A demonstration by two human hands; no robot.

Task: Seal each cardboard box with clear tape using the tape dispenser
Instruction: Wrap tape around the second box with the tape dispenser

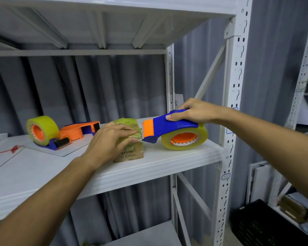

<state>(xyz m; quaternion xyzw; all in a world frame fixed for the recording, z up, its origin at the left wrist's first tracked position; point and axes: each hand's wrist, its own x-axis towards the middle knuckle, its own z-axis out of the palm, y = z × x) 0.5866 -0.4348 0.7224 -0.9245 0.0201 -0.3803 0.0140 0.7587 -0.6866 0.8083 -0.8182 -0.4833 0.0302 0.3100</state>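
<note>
cardboard box (132, 153) sits mid-shelf (167, 162) under the flat, pressing left hand (112, 141); right hand (192, 110) grips the tape dispenser (169, 127) at its right side; best to pull taut before cutting.

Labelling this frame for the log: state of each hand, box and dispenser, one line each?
left hand: open, fingers flat on the box top, pressing tape.
right hand: grips the blue dispenser from above.
cardboard box: upright on the shelf, wrapped in clear tape.
blue dispenser: loaded, orange nose at the box's right side.
second dispenser: loaded, lying idle on the shelf.
</note>
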